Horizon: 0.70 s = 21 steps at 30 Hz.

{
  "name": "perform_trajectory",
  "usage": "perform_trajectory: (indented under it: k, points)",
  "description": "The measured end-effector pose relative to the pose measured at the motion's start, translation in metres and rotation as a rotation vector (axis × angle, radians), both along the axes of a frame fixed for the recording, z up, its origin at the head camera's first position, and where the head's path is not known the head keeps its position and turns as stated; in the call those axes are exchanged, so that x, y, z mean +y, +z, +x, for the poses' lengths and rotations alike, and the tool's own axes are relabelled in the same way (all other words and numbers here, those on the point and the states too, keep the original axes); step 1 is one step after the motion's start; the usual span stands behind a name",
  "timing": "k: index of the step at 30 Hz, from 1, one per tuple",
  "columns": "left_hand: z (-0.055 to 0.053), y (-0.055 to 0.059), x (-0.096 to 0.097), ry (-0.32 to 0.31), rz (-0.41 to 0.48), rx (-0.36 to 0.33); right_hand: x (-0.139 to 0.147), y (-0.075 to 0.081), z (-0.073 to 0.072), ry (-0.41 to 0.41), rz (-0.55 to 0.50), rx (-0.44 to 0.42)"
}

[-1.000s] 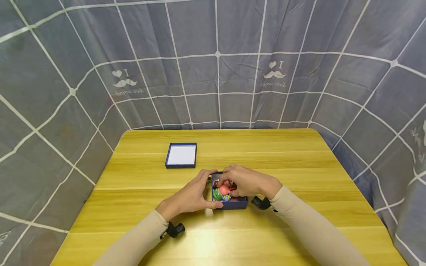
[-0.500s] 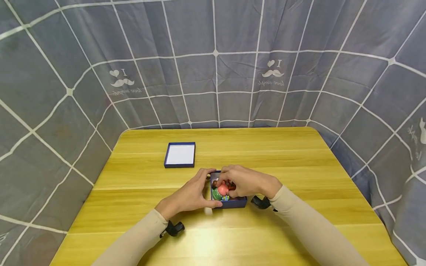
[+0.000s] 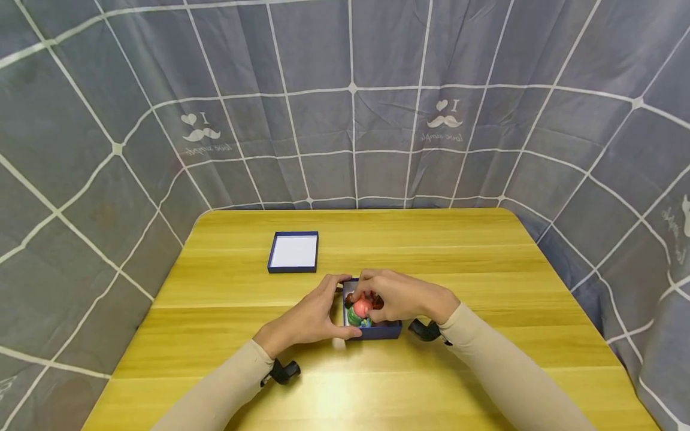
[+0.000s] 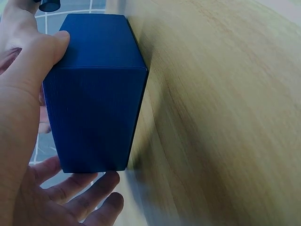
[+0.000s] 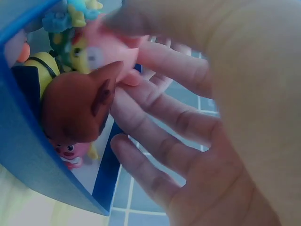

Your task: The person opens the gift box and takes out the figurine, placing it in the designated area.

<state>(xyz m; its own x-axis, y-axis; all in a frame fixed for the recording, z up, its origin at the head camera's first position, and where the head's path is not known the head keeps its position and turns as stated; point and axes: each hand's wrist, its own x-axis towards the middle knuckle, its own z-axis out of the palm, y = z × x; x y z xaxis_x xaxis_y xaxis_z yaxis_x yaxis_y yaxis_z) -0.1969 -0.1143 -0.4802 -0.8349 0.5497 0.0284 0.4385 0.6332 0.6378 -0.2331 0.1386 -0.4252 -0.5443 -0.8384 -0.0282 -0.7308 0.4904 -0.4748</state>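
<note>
A dark blue open box (image 4: 94, 113) of small toy figures sits on the table, and my left hand (image 3: 309, 314) holds it from the left. The left thumb presses its near wall and the fingers lie at its far wall. My right hand (image 3: 401, 296) reaches into the box from the right, pinching a pink toy figure (image 5: 113, 52) between thumb and fingers. A brown toy figure (image 5: 70, 106) lies right beside those fingers. Close around are a yellow toy (image 5: 44, 68), a light blue toy (image 5: 61, 20) and a smaller pink toy (image 5: 77, 153). Green shows under the pinched figure.
A shallow blue lid (image 3: 293, 269) with a white inside lies on the wooden table (image 3: 431, 239), behind and left of the box. Grey curtains (image 3: 323, 120) with white grid lines surround the table's back and sides. A black wrist camera (image 3: 284, 372) sits below the left wrist.
The pink figure has turned slightly in the right hand, and the right hand has shifted a little toward me. The left hand stays on the box, and the lid has not moved.
</note>
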Motion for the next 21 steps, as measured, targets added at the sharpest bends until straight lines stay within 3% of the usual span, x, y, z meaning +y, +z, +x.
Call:
perform_trajectory:
  k: [7,21]
  points:
    - [-0.0017,-0.0029,0.0001,-0.008,-0.002,0.032,0.0006,0.0038,0.0007,-0.022,-0.044,0.007]
    - [0.0001,-0.0012,0.0010,-0.016,0.012,0.012,0.0077,0.0099,0.0006,-0.057,-0.090,0.060]
